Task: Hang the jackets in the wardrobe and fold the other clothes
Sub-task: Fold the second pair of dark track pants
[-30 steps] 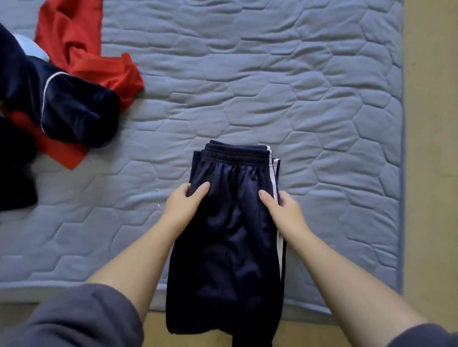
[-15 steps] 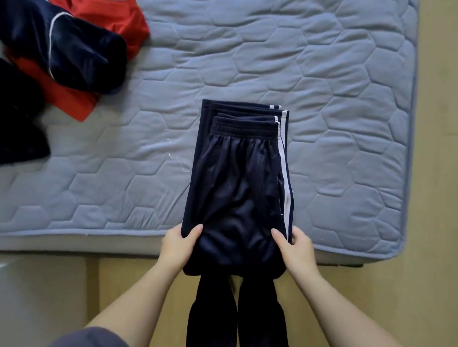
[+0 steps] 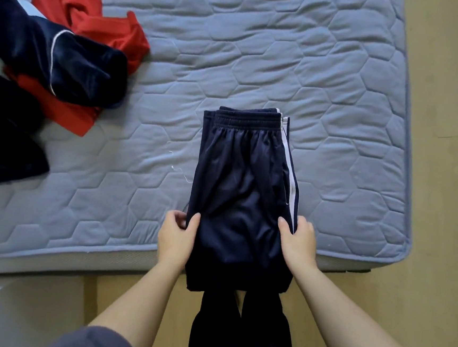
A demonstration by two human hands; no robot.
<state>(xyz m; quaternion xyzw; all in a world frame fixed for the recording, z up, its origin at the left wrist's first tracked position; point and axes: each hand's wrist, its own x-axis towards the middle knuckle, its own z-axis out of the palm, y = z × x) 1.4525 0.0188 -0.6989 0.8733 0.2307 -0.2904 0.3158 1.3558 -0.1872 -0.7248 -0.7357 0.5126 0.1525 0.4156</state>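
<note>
Head cam: one pair of slick navy track pants (image 3: 244, 180), white side stripe, gathered elastic waistband, folded narrow near the front edge of the grey hex-quilted mattress (image 3: 260, 51), lower end hanging off; left hand (image 3: 176, 238) and right hand (image 3: 298, 243) each pinch a side edge, thumbs on top, fingers hidden underneath; far left, one crumpled red garment (image 3: 79, 8) under a velvety navy one (image 3: 52, 55), both cut off.

The navy trousers (image 3: 240, 191) carry a white stripe down one side. The mattress (image 3: 260, 51) is grey-blue, quilted in hexagons; the floor (image 3: 442, 192) is tan. The red garment (image 3: 79, 8) is plain; the dark garment (image 3: 74, 63) looks navy, possibly black, with white piping.
</note>
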